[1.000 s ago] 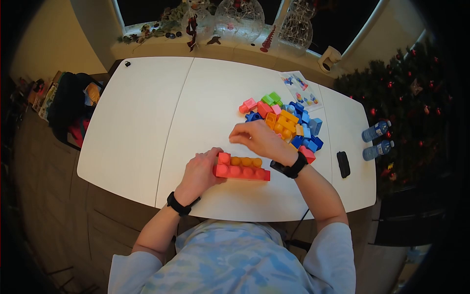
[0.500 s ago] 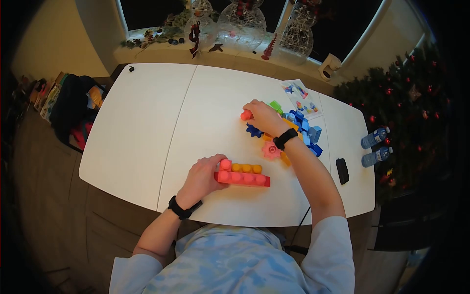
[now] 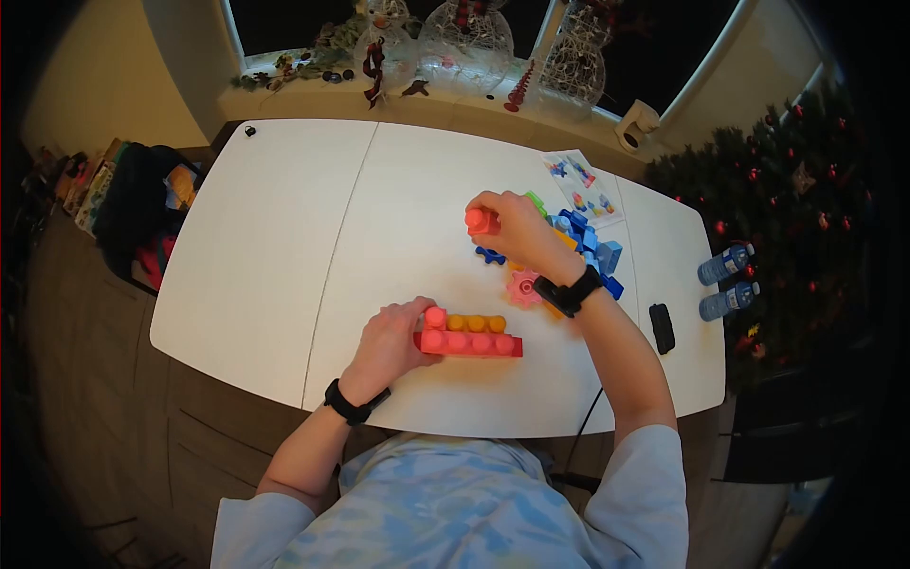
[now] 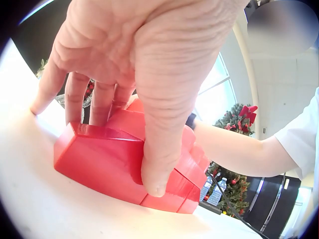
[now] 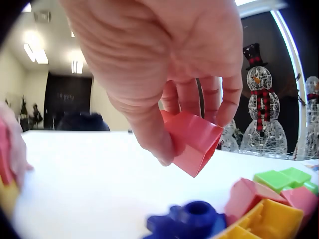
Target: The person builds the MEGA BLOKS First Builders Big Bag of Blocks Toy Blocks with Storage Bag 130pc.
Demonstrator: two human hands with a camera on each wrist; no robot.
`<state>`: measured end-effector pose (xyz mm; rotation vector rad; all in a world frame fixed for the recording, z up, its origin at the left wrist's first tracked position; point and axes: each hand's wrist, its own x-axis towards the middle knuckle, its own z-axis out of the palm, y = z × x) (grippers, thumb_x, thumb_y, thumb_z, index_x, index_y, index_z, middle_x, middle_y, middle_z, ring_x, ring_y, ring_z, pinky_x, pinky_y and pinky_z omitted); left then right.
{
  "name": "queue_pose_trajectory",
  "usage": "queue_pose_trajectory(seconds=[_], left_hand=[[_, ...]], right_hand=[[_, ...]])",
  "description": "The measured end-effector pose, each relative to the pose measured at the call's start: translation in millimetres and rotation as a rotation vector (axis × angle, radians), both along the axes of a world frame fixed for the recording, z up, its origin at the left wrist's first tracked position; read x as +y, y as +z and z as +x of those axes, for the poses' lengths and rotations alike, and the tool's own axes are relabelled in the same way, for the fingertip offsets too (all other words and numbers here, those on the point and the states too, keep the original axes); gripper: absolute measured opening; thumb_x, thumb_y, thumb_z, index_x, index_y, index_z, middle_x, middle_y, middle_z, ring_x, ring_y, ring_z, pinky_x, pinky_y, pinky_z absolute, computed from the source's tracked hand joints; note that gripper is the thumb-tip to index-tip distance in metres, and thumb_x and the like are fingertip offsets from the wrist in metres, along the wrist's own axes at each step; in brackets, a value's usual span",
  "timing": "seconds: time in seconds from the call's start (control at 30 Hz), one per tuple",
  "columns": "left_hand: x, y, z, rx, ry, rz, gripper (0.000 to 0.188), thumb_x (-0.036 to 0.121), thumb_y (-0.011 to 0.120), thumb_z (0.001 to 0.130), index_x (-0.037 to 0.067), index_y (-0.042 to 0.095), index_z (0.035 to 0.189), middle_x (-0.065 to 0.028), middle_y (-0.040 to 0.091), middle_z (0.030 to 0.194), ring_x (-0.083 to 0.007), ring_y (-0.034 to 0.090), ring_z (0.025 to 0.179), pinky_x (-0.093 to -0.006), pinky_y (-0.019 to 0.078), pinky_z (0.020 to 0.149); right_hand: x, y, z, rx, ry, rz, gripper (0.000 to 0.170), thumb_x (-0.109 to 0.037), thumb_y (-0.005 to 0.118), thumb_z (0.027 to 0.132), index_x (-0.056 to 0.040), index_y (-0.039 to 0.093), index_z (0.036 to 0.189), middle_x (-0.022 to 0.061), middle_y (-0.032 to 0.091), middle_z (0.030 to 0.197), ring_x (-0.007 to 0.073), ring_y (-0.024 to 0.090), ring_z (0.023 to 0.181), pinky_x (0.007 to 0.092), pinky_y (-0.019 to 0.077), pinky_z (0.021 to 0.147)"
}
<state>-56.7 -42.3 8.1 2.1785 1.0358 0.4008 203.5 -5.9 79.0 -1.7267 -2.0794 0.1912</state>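
On the white table, my left hand (image 3: 387,339) grips the left end of a row of joined red toy building blocks (image 3: 471,345). In the left wrist view its thumb presses the near side of the red blocks (image 4: 109,154), with the fingers on the far side. A row of orange studs (image 3: 477,323) runs along the back of that build. My right hand (image 3: 526,232) pinches a small red block (image 5: 192,142) between thumb and fingers, above the table at the pile's left edge. Below it lie a dark blue gear-shaped block (image 5: 187,221) and a pink gear-shaped block (image 3: 523,287).
Loose blue blocks (image 3: 590,237), plus green and orange ones, are heaped beyond the right hand. A picture sheet (image 3: 583,185) lies behind the heap. To the right are a black case (image 3: 662,328) and two water bottles (image 3: 728,302) near the table edge.
My right hand has moved away from me to the far left of the pile, grasped the red block there and lifted it. My left hand has stayed on the build.
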Motion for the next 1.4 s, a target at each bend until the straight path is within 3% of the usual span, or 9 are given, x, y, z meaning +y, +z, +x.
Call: queue_pose_trajectory(seconds=[0.07, 0.17, 0.23, 0.73, 0.8, 1.03, 1.23, 1.33, 1.4], left_hand=[[-1.0, 0.1, 0.6, -0.009, 0.001, 0.010, 0.066, 0.015, 0.094, 0.061, 0.010, 0.063, 0.119, -0.0130, 0.072, 0.103, -0.0357, 0.069, 0.096, -0.0438, 0.0563, 0.086], [-0.1, -1.6, 0.7, 0.002, 0.007, 0.007, 0.066, 0.016, 0.094, 0.061, 0.010, 0.063, 0.118, -0.0125, 0.072, 0.102, -0.0346, 0.069, 0.095, -0.0434, 0.0565, 0.085], [1.2, -9.0, 0.0, -0.053, -0.003, 0.075, 0.066, 0.019, 0.094, 0.060, 0.013, 0.063, 0.118, -0.0116, 0.073, 0.094, -0.0368, 0.068, 0.091, -0.0474, 0.0572, 0.078], [2.5, -13.1, -0.7, -0.042, -0.011, 0.095, 0.068, 0.021, 0.095, 0.060, 0.013, 0.062, 0.118, -0.0119, 0.072, 0.094, -0.0363, 0.069, 0.091, -0.0469, 0.0571, 0.077], [1.9, -12.2, -0.7, -0.043, -0.010, 0.095, 0.068, 0.021, 0.095, 0.060, 0.013, 0.061, 0.118, -0.0120, 0.072, 0.094, -0.0365, 0.069, 0.091, -0.0470, 0.0571, 0.077], [1.4, -12.9, -0.5, -0.041, -0.003, 0.082, 0.069, 0.023, 0.096, 0.060, 0.013, 0.061, 0.118, -0.0124, 0.072, 0.094, -0.0371, 0.068, 0.091, -0.0472, 0.0569, 0.077], [0.7, -14.2, 0.9, -0.028, 0.006, 0.093, 0.070, 0.024, 0.096, 0.059, 0.013, 0.061, 0.119, -0.0122, 0.072, 0.095, -0.0364, 0.068, 0.092, -0.0465, 0.0569, 0.079], [0.0, -12.0, 0.5, -0.017, 0.006, 0.093, 0.071, 0.023, 0.096, 0.059, 0.014, 0.061, 0.120, -0.0115, 0.072, 0.097, -0.0350, 0.068, 0.093, -0.0457, 0.0568, 0.080], [1.4, -15.9, 0.0, -0.012, -0.002, 0.086, 0.071, 0.023, 0.096, 0.059, 0.014, 0.062, 0.120, -0.0113, 0.072, 0.097, -0.0346, 0.068, 0.093, -0.0454, 0.0568, 0.081]], right_hand=[[-29.4, 10.5, -6.2, 0.343, 0.068, -0.168, 0.031, -0.012, 0.078, 0.082, -0.0032, 0.070, 0.110, 0.0137, 0.072, 0.094, 0.0293, 0.071, 0.089, 0.0388, 0.0573, 0.081], [-57.6, -8.3, -13.1, 0.430, 0.147, -0.231, 0.036, -0.015, 0.077, 0.086, -0.0030, 0.070, 0.120, 0.0143, 0.074, 0.097, 0.0303, 0.072, 0.090, 0.0370, 0.0566, 0.080], [-69.3, -15.7, -19.9, 0.395, 0.158, -0.247, 0.036, -0.015, 0.077, 0.087, -0.0029, 0.070, 0.120, 0.0153, 0.074, 0.097, 0.0309, 0.072, 0.090, 0.0373, 0.0565, 0.080], [-77.2, -19.8, -34.6, 0.338, 0.251, -0.390, 0.032, -0.016, 0.066, 0.097, -0.0012, 0.069, 0.125, 0.0233, 0.074, 0.094, 0.0365, 0.072, 0.083, 0.0437, 0.0556, 0.076], [-76.3, -20.4, -34.5, 0.302, 0.228, -0.427, 0.033, -0.017, 0.069, 0.097, -0.0037, 0.069, 0.127, 0.0176, 0.076, 0.105, 0.0296, 0.073, 0.085, 0.0374, 0.0561, 0.078], [-70.4, -24.3, -32.2, 0.378, 0.245, -0.442, 0.025, -0.012, 0.067, 0.093, -0.0001, 0.072, 0.115, 0.0200, 0.075, 0.091, 0.0332, 0.072, 0.079, 0.0401, 0.0563, 0.076], [-65.9, -27.2, -29.8, 0.394, 0.265, -0.432, 0.022, -0.012, 0.070, 0.090, -0.0001, 0.073, 0.108, 0.0176, 0.075, 0.090, 0.0292, 0.072, 0.079, 0.0377, 0.0561, 0.075], [-67.2, -28.7, -31.7, 0.373, 0.227, -0.481, 0.023, -0.012, 0.072, 0.092, -0.0028, 0.073, 0.113, 0.0120, 0.077, 0.094, 0.0220, 0.073, 0.081, 0.0325, 0.0564, 0.076], [-69.6, -28.6, -31.9, 0.436, 0.245, -0.452, 0.022, -0.014, 0.070, 0.091, -0.0011, 0.074, 0.109, 0.0169, 0.075, 0.093, 0.0306, 0.072, 0.083, 0.0381, 0.0561, 0.075]])
